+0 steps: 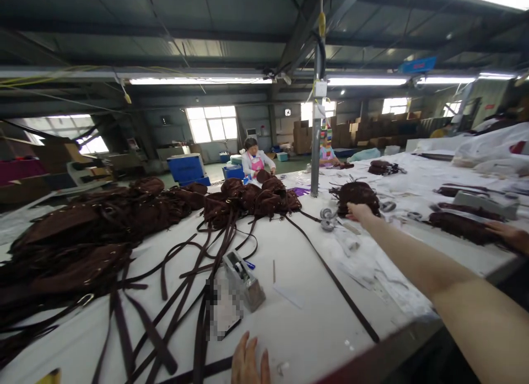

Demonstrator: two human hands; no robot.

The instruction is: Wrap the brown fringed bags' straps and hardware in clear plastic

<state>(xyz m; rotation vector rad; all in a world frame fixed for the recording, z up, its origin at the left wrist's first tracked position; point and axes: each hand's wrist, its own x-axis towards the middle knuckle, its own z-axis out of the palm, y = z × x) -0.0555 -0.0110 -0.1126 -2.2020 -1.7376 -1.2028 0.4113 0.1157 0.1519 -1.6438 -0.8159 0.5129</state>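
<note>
Stretched far across the table, my right hand [359,212] grips the near side of a dark brown fringed bag [360,194]; some of its fingers are hidden against the bag. My left hand [250,359] is at the bottom edge of the view, fingers apart over the white tabletop, holding nothing. Just beyond it stands a grey tape dispenser [243,279] with a blue pen [249,265] beside it. Long dark brown straps [202,296] trail to the left of that hand. Rolls of tape [328,218] lie near the fringed bag.
Brown bags [82,230] are heaped along the left and middle. A grey post [316,152] rises from the table [306,329]. Crumpled white plastic [372,268] lies under my right forearm. A neighbour's hand [506,232] touches another brown bag [460,227]. Beyond, a person in a pink apron [257,162] works.
</note>
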